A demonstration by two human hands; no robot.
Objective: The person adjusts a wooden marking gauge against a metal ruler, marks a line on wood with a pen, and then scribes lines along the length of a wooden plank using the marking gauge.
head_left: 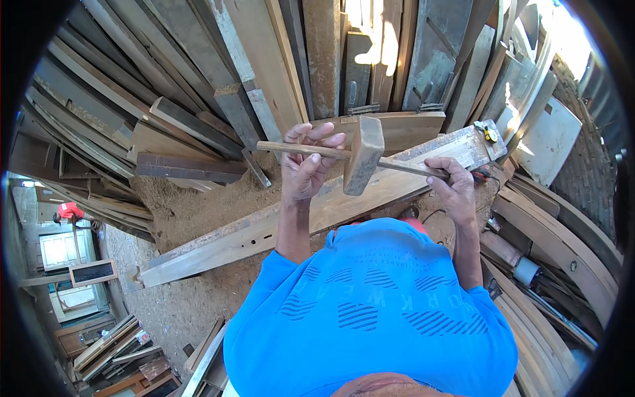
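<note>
A wooden mallet (364,156) with a blocky head is held up in front of my chest, its handle running roughly sideways through the head. My left hand (308,163) grips the handle on the left of the head, thumb in front, with some fingers raised. On the right, my right hand (454,185) pinches a thin rod-like piece (405,167) that reaches the right side of the head; whether it is the handle's other end or a separate tool I cannot tell. Below the mallet lies a long pale plank (317,215) with small dark holes.
A yellow tape measure (490,134) sits at the plank's right end. Stacked boards (324,59) lean at the back and curved timbers (562,238) lie right. Sawdust (182,215) covers the ground. A person in red (68,212) is far left.
</note>
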